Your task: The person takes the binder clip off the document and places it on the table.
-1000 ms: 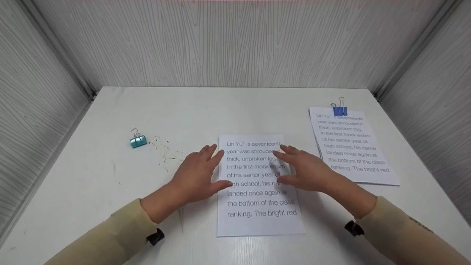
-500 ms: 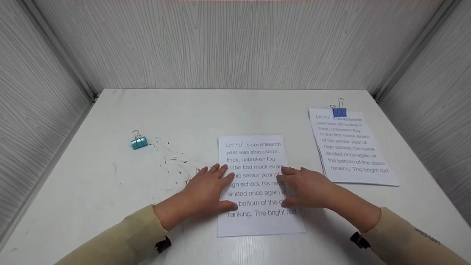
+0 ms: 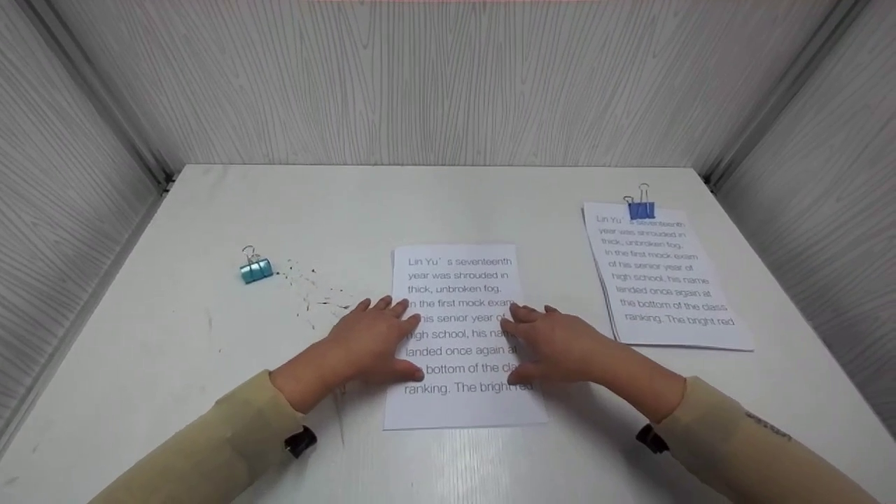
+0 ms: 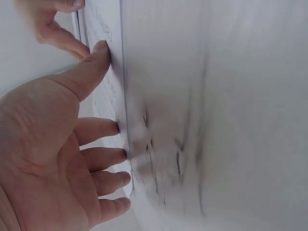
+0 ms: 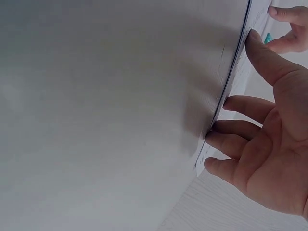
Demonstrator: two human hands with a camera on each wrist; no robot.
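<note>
Slid left and away since earlier: paper [image 3: 458, 337], touched but ungripped by loose left hand [image 3: 365, 344] and right hand [image 3: 564, 344], probably light, bendy, slippery, best held by long edges.

Touches the edge of a paper stack [image 5: 242, 72] on a pale table [image 5: 96, 110] with the right hand [image 5: 274, 149], opposite the left hand [image 5: 295, 38].

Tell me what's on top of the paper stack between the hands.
Printed text shows on the paper stack, and the left hand and right hand overlap its side edges in the head view. Some letters under them are covered.
</note>
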